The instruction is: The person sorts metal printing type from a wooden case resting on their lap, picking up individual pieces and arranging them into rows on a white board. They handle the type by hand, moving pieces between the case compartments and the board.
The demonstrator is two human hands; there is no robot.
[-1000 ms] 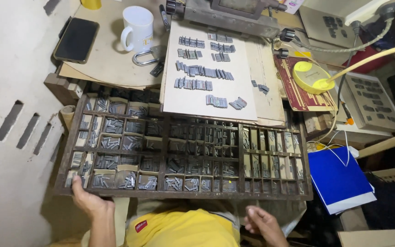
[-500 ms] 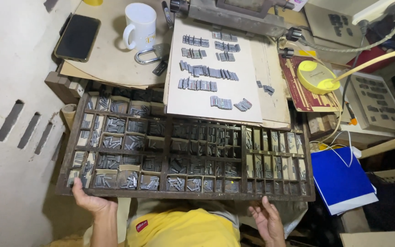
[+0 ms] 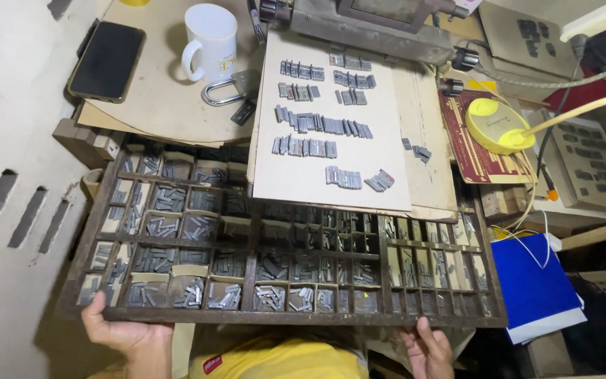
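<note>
A wide dark wooden tray (image 3: 282, 317) with many small compartments full of grey metal type pieces lies in front of me. My left hand (image 3: 117, 333) grips its near rim at the left corner, thumb over the edge. My right hand (image 3: 426, 347) holds the near rim from below toward the right, fingers curled up against the wood. Above the tray, a pale board (image 3: 331, 133) carries several short rows of the same metal pieces (image 3: 320, 125).
A white mug (image 3: 212, 38), a black phone (image 3: 106, 60) and a steel padlock (image 3: 222, 90) rest on a round cardboard sheet at the back left. A yellow lamp base (image 3: 492, 126), a blue folder (image 3: 531, 284) and a grey machine (image 3: 366, 24) crowd the right and back.
The tray has slid a little toward me and the view has dropped. My right hand has shifted further under the tray's near rim.
</note>
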